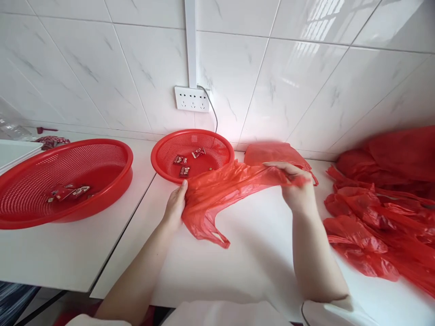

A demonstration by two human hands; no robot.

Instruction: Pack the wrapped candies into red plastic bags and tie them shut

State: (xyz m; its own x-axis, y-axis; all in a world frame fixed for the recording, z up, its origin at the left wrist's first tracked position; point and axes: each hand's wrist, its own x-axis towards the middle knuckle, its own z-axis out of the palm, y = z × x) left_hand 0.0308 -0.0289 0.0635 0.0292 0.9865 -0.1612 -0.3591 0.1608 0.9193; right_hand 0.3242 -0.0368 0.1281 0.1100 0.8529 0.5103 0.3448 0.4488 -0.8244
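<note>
A thin red plastic bag (220, 188) is stretched between my two hands above the white table. My left hand (176, 202) grips its left end, thumb up, beside the small basket. At the other end, my right hand (295, 183) is closed on the bag, the fingers partly covered by plastic. One handle loop of the bag hangs down near the middle. Just behind it stands a round red mesh basket (159, 158) holding a few small wrapped packets (184, 171). The bag hides part of that basket's front right rim.
On the left, a larger red basket (127, 174) holds several wrapped packets (79, 192). A flat stack of red bags (272, 153) lies by the wall, and a crumpled heap of red bags (377, 222) covers the right side. A power strip (192, 99) is on the tiled wall.
</note>
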